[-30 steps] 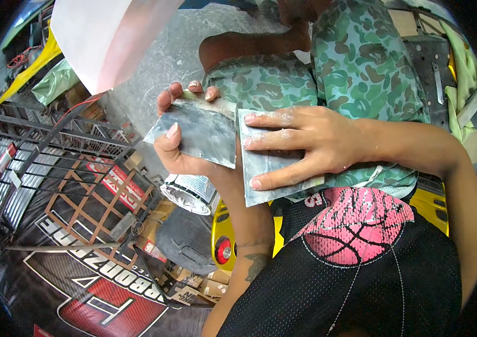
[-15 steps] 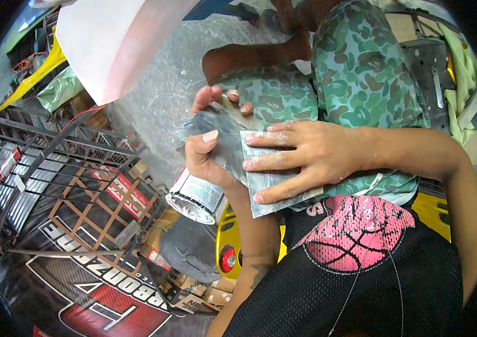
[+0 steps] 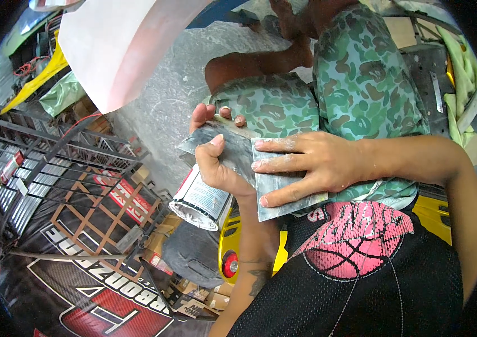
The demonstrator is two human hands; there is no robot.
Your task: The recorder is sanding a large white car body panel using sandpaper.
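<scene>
My left hand [image 3: 216, 160] is closed around a dark grey flat plate [image 3: 233, 147] smeared with lighter paste, thumb on top and fingertips curling over its far edge. Pressed under the spread fingers of my right hand [image 3: 320, 168] is a thin, square, pale grey putty spreader [image 3: 275, 211]. Its left edge overlaps or meets the plate; the underside and my right thumb are hidden. Pale residue dots the right fingers. Just below my left wrist stands a tilted can [image 3: 200, 194] with a white, crusted rim.
A large white and pink panel [image 3: 120, 50] hangs at the upper left. Black metal racking [image 3: 30, 143] and a printed black banner [image 3: 98, 292] fill the left side. A yellow part with a red round light [image 3: 229, 264] sits by my left forearm. Grey floor [image 3: 165, 90] lies beyond.
Both hands have shifted slightly right and toward me with the plate and spreader. The plate appears more tilted, and more of the can shows. Both grips stay the same.
</scene>
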